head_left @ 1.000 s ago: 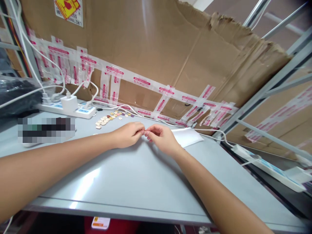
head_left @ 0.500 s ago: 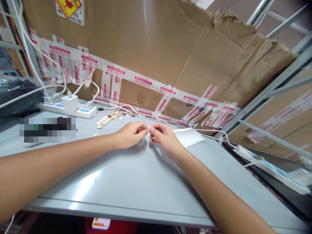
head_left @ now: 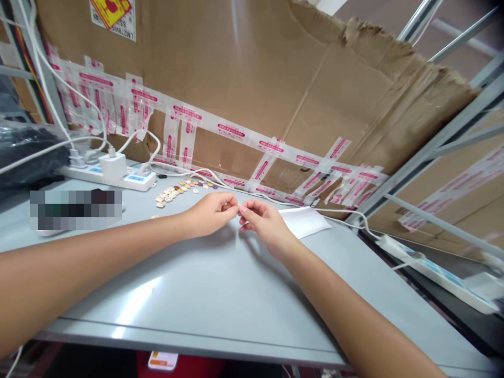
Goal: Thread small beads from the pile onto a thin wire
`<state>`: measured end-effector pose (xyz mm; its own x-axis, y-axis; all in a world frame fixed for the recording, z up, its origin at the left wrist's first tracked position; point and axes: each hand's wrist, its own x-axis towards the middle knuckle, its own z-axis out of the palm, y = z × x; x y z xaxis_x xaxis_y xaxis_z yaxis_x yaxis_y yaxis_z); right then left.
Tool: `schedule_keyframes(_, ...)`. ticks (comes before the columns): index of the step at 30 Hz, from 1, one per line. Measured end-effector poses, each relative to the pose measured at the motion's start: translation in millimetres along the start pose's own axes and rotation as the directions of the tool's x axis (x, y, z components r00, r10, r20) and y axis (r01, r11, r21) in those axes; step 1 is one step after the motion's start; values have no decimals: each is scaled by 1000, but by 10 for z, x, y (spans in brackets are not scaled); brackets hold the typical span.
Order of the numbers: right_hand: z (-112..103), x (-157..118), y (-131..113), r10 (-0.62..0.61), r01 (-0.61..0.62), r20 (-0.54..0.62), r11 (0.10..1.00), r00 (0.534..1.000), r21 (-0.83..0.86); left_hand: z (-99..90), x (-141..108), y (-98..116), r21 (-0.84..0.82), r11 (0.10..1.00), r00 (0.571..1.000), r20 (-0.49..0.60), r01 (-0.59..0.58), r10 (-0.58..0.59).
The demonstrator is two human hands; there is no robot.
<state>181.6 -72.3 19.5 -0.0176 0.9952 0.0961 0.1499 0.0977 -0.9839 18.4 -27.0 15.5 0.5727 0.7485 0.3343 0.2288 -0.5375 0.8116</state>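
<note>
My left hand (head_left: 214, 212) is closed in a pinch, with the thumb and index fingertips together. My right hand (head_left: 263, 223) also pinches, its fingertips meeting those of my left hand above the table. A tiny pale piece (head_left: 239, 207) shows where the fingertips meet, mostly covered and too small to name. Behind my left hand lies a loose pile of cream buttons (head_left: 168, 195), with yellow, purple and brown ones (head_left: 195, 183) trailing off to the right. One cream button (head_left: 155, 217) lies by itself near my left forearm. Just behind my right hand is a folded white sheet (head_left: 306, 220).
On the grey table (head_left: 205, 294) a white power strip (head_left: 136, 180) with plugs and cables stands back left, near a blurred-out object (head_left: 76, 210). Taped cardboard (head_left: 244, 94) walls the back. Another power strip (head_left: 437, 273) lies beyond the right edge.
My two hands have drawn slightly closer, so the fingertips now meet and the pale piece between them shows less. The buttons and the white sheet have stayed in place.
</note>
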Motion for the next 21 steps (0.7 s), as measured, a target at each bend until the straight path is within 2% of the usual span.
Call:
schedule_keyframes(9, 77, -25, 30, 18, -19, -41, 999, 999, -25, 27, 40, -48, -113, 993, 999, -9, 36, -37)
schedule_keyframes(14, 103, -33, 1, 40, -39, -60, 999, 997, 13, 27, 33, 8, -143, 983, 993, -4, 116, -118)
schedule_keyframes(21, 94, -49, -8, 25, -24, -24, 999, 999, 40, 25, 10, 45, -254, 953, 986, 26, 166, -165)
